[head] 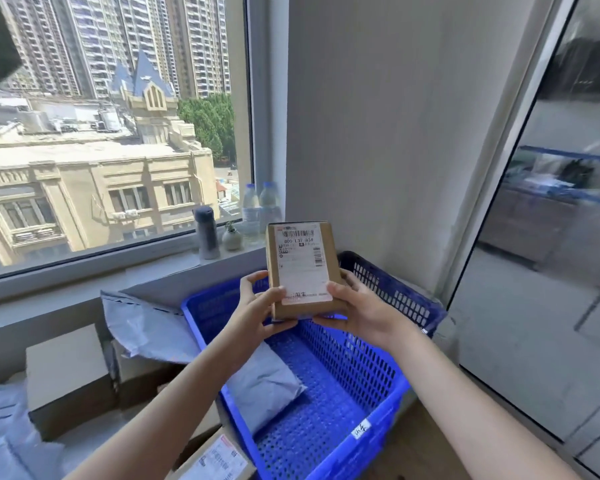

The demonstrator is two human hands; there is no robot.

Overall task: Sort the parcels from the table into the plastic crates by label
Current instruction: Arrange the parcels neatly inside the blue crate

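Observation:
A small brown cardboard parcel (302, 268) with a white shipping label faces me, held upright above a blue plastic crate (371, 368). My left hand (257, 306) grips its lower left corner, thumb on the label. My right hand (355, 306) grips its lower right corner. Inside the crate lies a grey poly-bag parcel (264, 386), partly hidden by my left forearm. A small white tag (361, 429) is stuck on the crate's near right rim.
To the left of the crate lie several parcels: a grey mailer (146, 327), a plain cardboard box (68, 375) and a labelled box (215, 459). A flask (207, 232), a small vase and two bottles (260, 206) stand on the windowsill. A glass partition runs along the right.

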